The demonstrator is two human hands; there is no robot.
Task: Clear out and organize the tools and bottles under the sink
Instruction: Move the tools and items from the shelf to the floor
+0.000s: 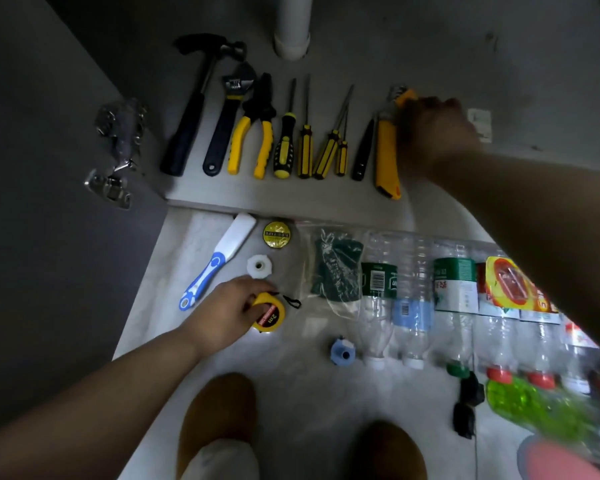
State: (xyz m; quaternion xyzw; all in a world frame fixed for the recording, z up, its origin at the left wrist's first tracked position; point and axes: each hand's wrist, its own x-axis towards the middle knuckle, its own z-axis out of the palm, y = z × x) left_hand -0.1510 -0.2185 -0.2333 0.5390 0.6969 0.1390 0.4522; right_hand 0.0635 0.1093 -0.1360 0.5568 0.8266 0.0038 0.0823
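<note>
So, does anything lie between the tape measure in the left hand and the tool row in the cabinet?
Yes: a white plastic nut and a yellow tape roll lie on the floor between the tape measure and the tool row. Both are low, so lifting should clear them.

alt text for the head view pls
A left hand grips a yellow tape measure on the floor while the right hand reaches the end of a row of tools in the cabinet; plastic bottles lie alongside.

Bare cabinet floor [465, 46] behind the tool row [284, 143]
</note>
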